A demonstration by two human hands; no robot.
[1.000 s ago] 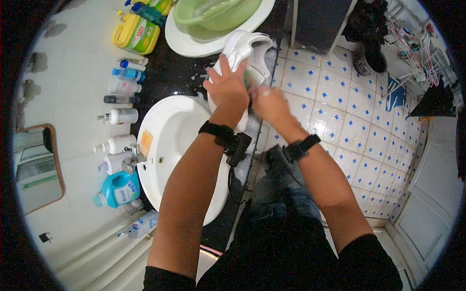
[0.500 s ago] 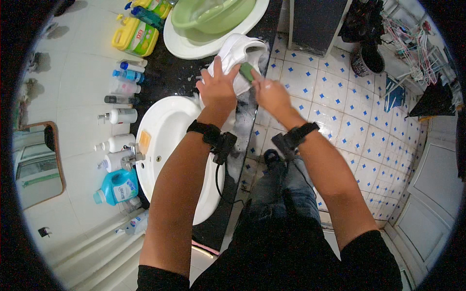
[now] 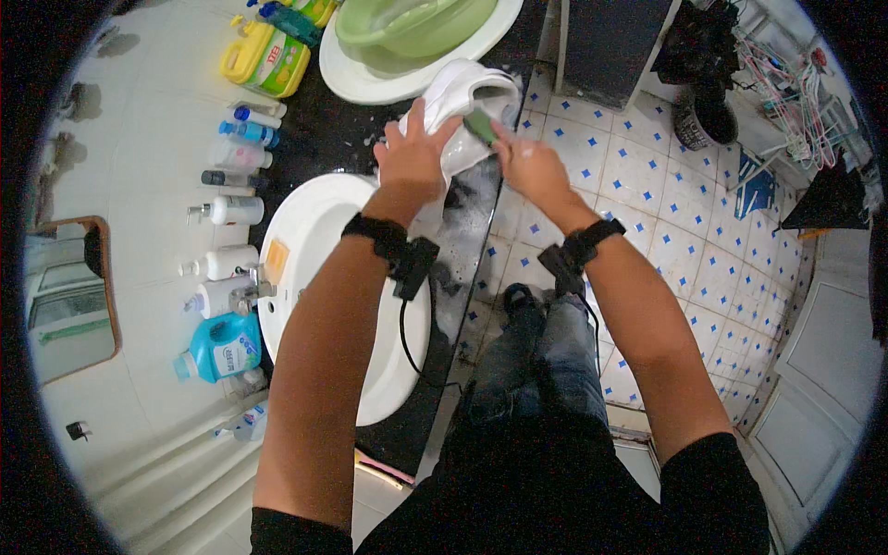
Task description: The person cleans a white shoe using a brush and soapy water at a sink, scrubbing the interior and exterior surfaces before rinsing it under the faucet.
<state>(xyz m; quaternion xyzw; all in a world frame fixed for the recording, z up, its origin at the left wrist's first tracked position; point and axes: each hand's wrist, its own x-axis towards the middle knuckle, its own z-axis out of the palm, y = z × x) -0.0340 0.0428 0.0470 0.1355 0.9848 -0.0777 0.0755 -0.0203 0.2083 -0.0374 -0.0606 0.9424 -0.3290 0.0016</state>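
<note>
A white shoe [image 3: 451,90] lies on the wet black counter [image 3: 356,141], between the two basins, its opening toward the counter's right edge. My left hand [image 3: 413,168] is spread over the near left part of the shoe and holds it down, with fingers and thumb apart. In my right hand [image 3: 536,174] is a green brush [image 3: 480,126], pressed to the shoe beside its opening. The brush's bristles cannot be made out. Soapy foam [image 3: 467,217] streaks the counter just below the shoe.
A white sink [image 3: 393,388] lies under my left forearm, with an orange sponge [image 3: 277,259] on its rim. Beyond the shoe, a green tub [image 3: 416,37] sits in a second basin [image 3: 370,91]. Bottles, including a yellow jug [image 3: 265,60] and a teal one [image 3: 225,347], line the wall.
The brush has shifted slightly farther away along the shoe, closer to its opening, with my right hand moving along. My left hand stays on the shoe. The whole view has shifted a little.
</note>
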